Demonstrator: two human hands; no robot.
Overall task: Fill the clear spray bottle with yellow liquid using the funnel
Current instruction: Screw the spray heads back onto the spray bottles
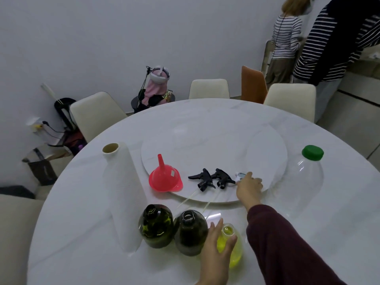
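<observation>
Three bottles stand uncapped at the near edge of the round white marble table [86,212]: two dark green bottles [156,226] [190,232] and one clear spray bottle [231,245], which holds yellow liquid in its lower part. No brand or readable writing is visible on any item; the red funnel [165,178] carries one small pale sticker whose text is too small to read.

The left hand [218,249] wraps the clear spray bottle from its left side, fingers spread and curved around the body, thumb near the neck. The dark green bottles stand just left of these fingers, touching each other.

The right hand [248,187], in a maroon sleeve [287,243], reaches onto the turntable disc [216,140]. Its fingers are closed on a small white and blue object [239,175], largely hidden by the fingertips. Two black trigger sprayer heads [202,179] [223,177] with pale dip tubes lie just left of these fingers; the funnel stands mouth down farther left.

One paper towel roll [123,194] stands upright at the left. One large clear bottle with a green cap [312,152] stands well right of the right hand.

Three cream chairs and one orange chair [253,84] surround the table. Two persons in striped tops stand at the far right by a white wall.
</observation>
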